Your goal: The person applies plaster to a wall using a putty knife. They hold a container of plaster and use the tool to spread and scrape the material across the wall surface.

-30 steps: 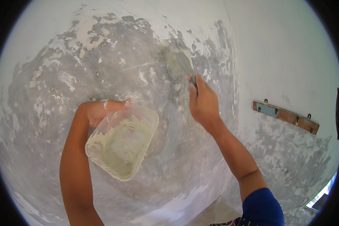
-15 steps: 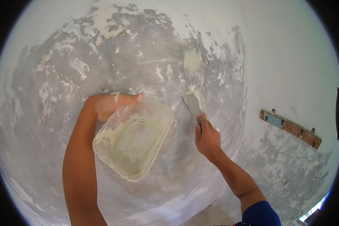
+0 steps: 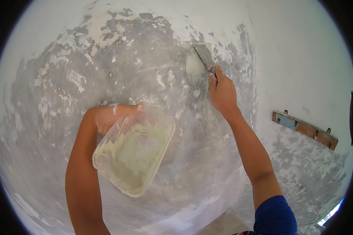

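My left hand [image 3: 115,115] grips the far rim of a clear plastic tub [image 3: 134,152], its thumb lying along the edge and the other fingers mostly hidden. Pale greenish-cream filler paste coats the tub's bottom and walls. My right hand [image 3: 223,92] is closed round the dark handle of a putty knife [image 3: 205,55]. The wide blade is against the wall [image 3: 145,86], up and to the right of the tub. A damp, pale patch of filler [image 3: 194,64] lies beside and below the blade. Bare grey plaster with flaking white paint surrounds it.
On the adjoining right wall hangs a wooden hook rail [image 3: 305,129], partly blue and partly brown, with metal hooks. That wall's lower part is patchy too. A beige flat surface [image 3: 223,223] shows at the lower edge, and a bright gap [image 3: 331,213] at the lower right.
My right hand has moved up the wall with the putty knife, whose blade is now beside the upper end of the filler patch. The tub has shifted slightly down and left.
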A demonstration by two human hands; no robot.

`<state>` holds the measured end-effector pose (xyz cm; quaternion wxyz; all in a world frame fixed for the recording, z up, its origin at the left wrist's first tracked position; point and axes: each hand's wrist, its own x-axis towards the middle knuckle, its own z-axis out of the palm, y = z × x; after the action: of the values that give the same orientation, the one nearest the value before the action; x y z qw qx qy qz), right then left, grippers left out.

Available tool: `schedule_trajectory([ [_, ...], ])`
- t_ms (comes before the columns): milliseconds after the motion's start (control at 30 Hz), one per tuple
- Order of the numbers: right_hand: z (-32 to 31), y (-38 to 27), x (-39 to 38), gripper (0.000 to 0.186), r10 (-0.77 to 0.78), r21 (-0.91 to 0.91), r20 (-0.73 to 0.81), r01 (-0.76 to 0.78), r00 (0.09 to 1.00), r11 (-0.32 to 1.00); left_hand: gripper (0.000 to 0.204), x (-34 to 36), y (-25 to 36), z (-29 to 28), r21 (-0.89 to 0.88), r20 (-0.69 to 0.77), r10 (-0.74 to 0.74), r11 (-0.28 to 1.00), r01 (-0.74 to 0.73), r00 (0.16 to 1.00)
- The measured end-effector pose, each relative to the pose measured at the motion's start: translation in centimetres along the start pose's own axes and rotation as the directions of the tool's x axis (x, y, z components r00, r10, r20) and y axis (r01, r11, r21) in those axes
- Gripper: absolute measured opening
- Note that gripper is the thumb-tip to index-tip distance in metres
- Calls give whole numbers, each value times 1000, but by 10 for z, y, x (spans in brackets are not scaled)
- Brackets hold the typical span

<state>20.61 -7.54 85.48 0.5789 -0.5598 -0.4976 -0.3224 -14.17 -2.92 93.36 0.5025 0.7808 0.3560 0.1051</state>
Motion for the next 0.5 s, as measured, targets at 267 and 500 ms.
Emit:
schedule_trajectory([
  [267,25,41,-159,50,-15,-30,145,20,989,999,66,3,-3,2,-51,52,54,997,-52,997],
  [500,-43,26,-161,39,-18,30,179,13,984,999,65,11,-3,-4,-28,134,103,995,-100,986],
])
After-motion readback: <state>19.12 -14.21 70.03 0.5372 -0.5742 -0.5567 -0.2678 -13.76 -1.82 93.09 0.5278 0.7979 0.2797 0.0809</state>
